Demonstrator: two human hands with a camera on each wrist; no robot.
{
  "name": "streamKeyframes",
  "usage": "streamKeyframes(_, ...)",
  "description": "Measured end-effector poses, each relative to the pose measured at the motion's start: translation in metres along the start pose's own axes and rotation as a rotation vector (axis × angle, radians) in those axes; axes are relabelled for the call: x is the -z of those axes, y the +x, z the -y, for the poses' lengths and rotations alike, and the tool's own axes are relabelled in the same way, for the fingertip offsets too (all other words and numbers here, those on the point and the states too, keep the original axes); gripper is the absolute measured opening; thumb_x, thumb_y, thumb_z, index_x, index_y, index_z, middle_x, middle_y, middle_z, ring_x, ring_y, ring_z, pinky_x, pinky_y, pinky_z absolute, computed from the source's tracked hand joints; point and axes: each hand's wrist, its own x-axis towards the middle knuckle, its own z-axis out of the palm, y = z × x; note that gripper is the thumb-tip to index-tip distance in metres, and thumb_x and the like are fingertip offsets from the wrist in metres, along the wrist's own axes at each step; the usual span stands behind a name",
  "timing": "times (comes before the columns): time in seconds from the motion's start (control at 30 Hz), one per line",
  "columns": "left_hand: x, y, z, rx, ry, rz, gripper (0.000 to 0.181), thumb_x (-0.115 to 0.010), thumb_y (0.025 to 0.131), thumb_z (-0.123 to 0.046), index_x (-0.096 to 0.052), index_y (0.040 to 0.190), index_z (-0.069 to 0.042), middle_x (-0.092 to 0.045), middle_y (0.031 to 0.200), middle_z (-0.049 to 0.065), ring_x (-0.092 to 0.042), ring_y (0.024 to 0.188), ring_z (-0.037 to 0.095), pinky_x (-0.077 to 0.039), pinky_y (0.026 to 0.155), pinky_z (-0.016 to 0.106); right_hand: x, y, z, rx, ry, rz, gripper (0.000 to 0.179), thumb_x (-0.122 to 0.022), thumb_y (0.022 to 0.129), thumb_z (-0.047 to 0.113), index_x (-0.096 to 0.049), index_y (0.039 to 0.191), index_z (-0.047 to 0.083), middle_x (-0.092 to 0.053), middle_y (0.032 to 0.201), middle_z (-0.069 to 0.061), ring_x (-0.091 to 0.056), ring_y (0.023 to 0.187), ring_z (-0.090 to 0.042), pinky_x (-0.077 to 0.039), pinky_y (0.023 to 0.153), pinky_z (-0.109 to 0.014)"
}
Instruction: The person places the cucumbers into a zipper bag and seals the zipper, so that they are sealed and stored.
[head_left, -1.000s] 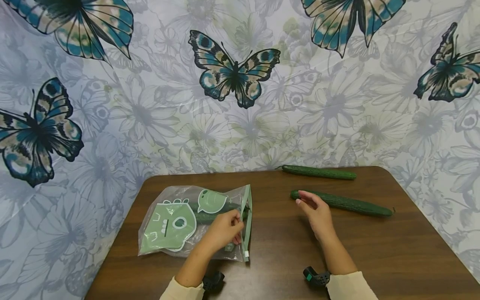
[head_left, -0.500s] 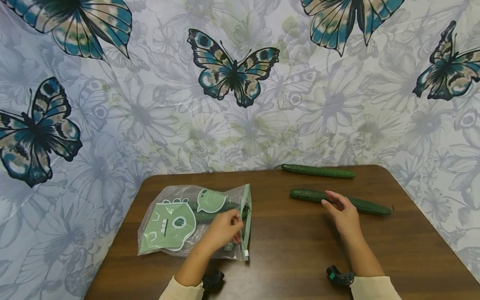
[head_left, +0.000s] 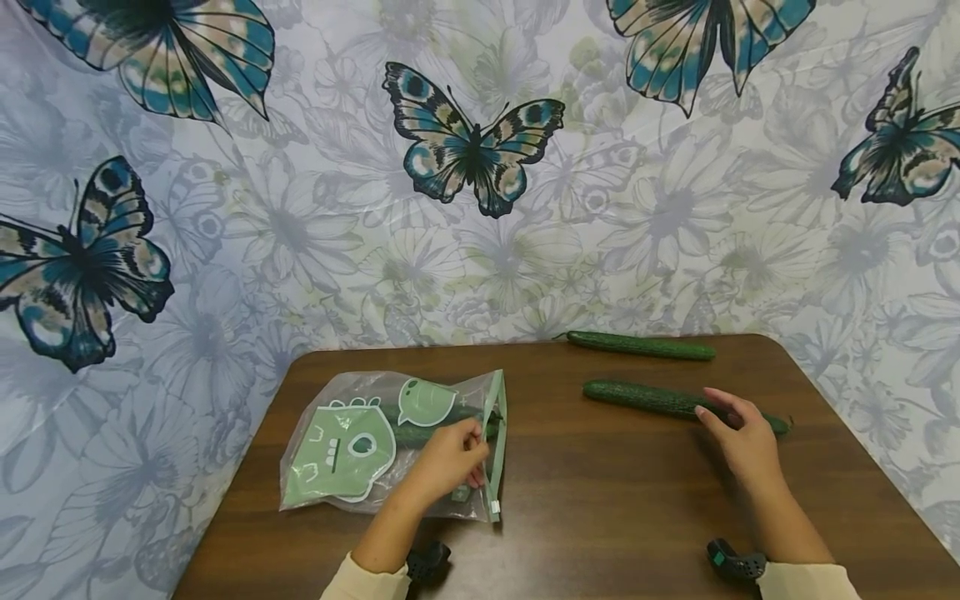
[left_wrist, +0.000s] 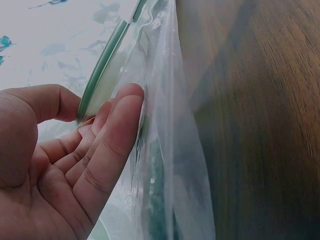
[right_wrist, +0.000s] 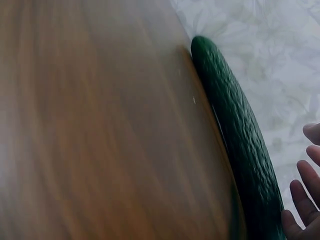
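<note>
A clear zip bag with green cartoon prints lies on the left of the table, with dark green cucumbers showing through it. At the bag's mouth my left hand pinches the green-edged opening between thumb and fingers; the left wrist view shows the thumb on the green zip strip. My right hand is over the right part of the nearer cucumber, fingers relaxed and parted. In the right wrist view its fingertips are beside that cucumber; contact is unclear.
Another cucumber lies along the far edge of the brown wooden table. Behind the table hangs a floral cloth with printed butterflies. The bag's white slider is at the near end of its mouth.
My right hand has moved rightward along the nearer cucumber, from its left end towards its right end. The cucumber stays in place. My left hand keeps its grip on the bag.
</note>
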Motion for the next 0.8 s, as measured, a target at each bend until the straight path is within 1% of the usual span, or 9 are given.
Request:
streamKeyframes(0.17, 0.000, 0.000, 0.000, -0.002, 0.000, -0.003, 0.003, -0.054, 0.092, -0.006, -0.054, 0.090, -0.005, -0.063, 0.064, 0.007, -0.066, 0.047, 0.019, -0.057, 0.045, 0.031, 0.015, 0.002, -0.011, 0.016, -0.034, -0.008, 0.063, -0.058, 0.100, 0.046, -0.048, 0.147, 0.004, -0.040, 0.153, -0.028, -0.032, 0.141, -0.054, -0.028, 0.112, -0.072)
streamKeyframes(0.3, 0.000, 0.000, 0.001, -0.004, 0.010, -0.004, 0.003, -0.054, 0.093, -0.007, -0.054, 0.090, -0.005, -0.063, 0.064, 0.007, -0.066, 0.047, 0.018, -0.057, 0.046, 0.031, 0.023, 0.006, -0.017, -0.009, -0.034, -0.030, 0.065, -0.059, 0.099, 0.047, -0.048, 0.147, 0.006, -0.041, 0.153, -0.030, -0.029, 0.144, -0.055, -0.024, 0.111, -0.076)
streamKeyframes(0.43, 0.000, 0.000, 0.000, -0.001, 0.010, -0.004, 0.003, -0.054, 0.092, -0.006, -0.054, 0.090, -0.005, -0.063, 0.064, 0.007, -0.066, 0.047, 0.018, -0.057, 0.046, 0.031, 0.028, 0.009, -0.022, -0.041, -0.049, -0.055, 0.065, -0.060, 0.098, 0.049, -0.049, 0.147, 0.007, -0.044, 0.152, -0.029, -0.030, 0.145, -0.053, -0.026, 0.111, -0.074)
streamKeyframes(0.53, 0.000, 0.000, 0.000, 0.002, 0.008, -0.003, 0.003, -0.054, 0.092, -0.006, -0.053, 0.090, -0.005, -0.064, 0.064, 0.008, -0.066, 0.047, 0.018, -0.057, 0.046, 0.031, 0.030, 0.011, -0.026, -0.038, -0.068, -0.060, 0.065, -0.059, 0.099, 0.048, -0.049, 0.147, 0.005, -0.043, 0.152, -0.030, -0.030, 0.144, -0.055, -0.026, 0.111, -0.074)
streamKeyframes(0.7, 0.000, 0.000, 0.001, 0.003, 0.002, -0.002, 0.003, -0.054, 0.092, -0.006, -0.053, 0.089, -0.004, -0.064, 0.063, 0.008, -0.066, 0.047, 0.018, -0.057, 0.046, 0.031, 0.033, 0.014, -0.035, -0.020, -0.103, -0.055, 0.062, -0.059, 0.100, 0.044, -0.049, 0.146, 0.002, -0.040, 0.153, -0.034, -0.030, 0.141, -0.059, -0.025, 0.111, -0.076)
streamKeyframes(0.8, 0.000, 0.000, 0.002, 0.005, -0.002, -0.002, 0.003, -0.053, 0.092, -0.006, -0.053, 0.089, -0.004, -0.064, 0.063, 0.008, -0.066, 0.047, 0.018, -0.058, 0.046, 0.031, 0.035, 0.016, -0.042, -0.023, -0.136, -0.011, 0.065, -0.059, 0.100, 0.045, -0.048, 0.146, 0.002, -0.036, 0.153, -0.036, -0.029, 0.139, -0.062, -0.025, 0.108, -0.077)
